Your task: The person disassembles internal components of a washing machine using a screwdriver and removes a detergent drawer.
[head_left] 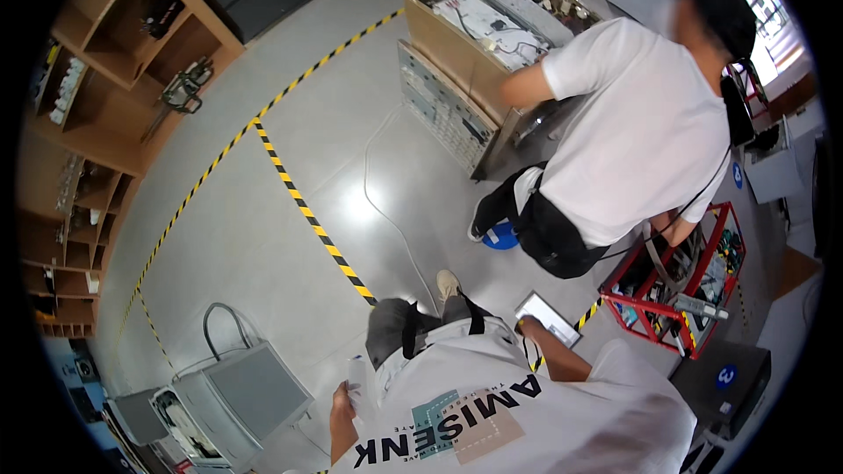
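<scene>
My left hand point(342, 405) is at the lower middle, beside my shirt, with its fingers closed around a clear, whitish bottle-like thing point(356, 379); its exact kind is hard to make out. My right hand point(529, 326) grips the left edge of a flat, tablet-like thing point(550, 316) with a pale face and a dark border. Some of the right fingers are hidden under it. Past my feet, a co-worker point(632, 132) in a white shirt and dark cap crouches beside an opened beige appliance point(470, 53). A detached panel point(443, 110) leans against that appliance's side.
A red tool rack point(672, 298) full of tools stands at the right, near a dark box point(724, 377). Grey appliances point(237, 399) lie at lower left. Wooden shelves point(114, 114) line the left. Yellow-black tape point(303, 206) and a pale cable point(386, 215) cross the floor.
</scene>
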`<act>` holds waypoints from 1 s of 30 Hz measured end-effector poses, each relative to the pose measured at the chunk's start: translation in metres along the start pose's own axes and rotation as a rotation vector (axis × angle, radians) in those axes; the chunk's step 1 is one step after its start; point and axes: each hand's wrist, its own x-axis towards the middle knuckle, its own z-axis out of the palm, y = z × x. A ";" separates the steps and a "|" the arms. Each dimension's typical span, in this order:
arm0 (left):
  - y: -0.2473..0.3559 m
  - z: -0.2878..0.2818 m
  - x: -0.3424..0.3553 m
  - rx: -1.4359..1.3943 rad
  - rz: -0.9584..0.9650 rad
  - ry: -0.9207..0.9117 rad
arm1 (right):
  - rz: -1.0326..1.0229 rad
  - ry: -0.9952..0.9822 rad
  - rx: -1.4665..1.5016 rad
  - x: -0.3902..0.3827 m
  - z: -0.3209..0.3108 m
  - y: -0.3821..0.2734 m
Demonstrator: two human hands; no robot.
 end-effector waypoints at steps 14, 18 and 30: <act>0.267 0.033 0.134 0.326 -0.099 -0.255 | 0.118 0.287 0.505 0.013 -0.040 -0.184; 0.392 0.069 0.136 0.372 -0.107 -0.249 | 0.237 0.355 0.626 0.010 -0.067 -0.260; 0.593 0.234 0.154 0.735 0.039 -0.335 | 0.224 0.946 0.815 0.039 -0.279 -0.342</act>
